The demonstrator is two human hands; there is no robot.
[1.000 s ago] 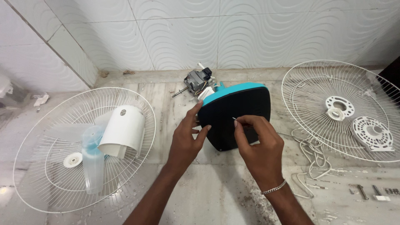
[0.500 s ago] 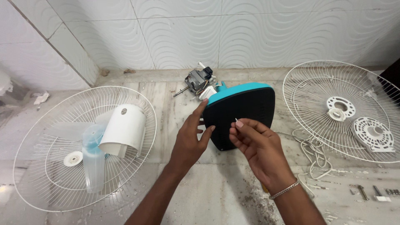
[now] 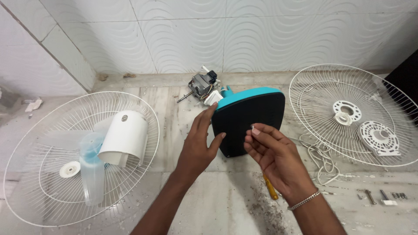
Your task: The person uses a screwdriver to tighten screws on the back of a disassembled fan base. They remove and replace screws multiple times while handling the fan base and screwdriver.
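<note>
Yellow plastic of a screwdriver handle [image 3: 271,188] shows on the floor [image 3: 209,209] just under my right wrist, lying near so I can take it. My right hand [image 3: 274,152] pinches a small screw [image 3: 252,127] between thumb and first finger, the other fingers curled, so the tiny part cannot fall. My left hand [image 3: 198,146] is open, fingers spread, holding nothing; its fingertips touch the edge of the black and teal fan base [image 3: 248,119], I think to keep it steady. The base lies flat in front of me. Behind it lies the bare motor [image 3: 202,85]. Left lies one wire guard [image 3: 80,159] with the white cover [image 3: 126,137]; right, the other guard [image 3: 355,113].
</note>
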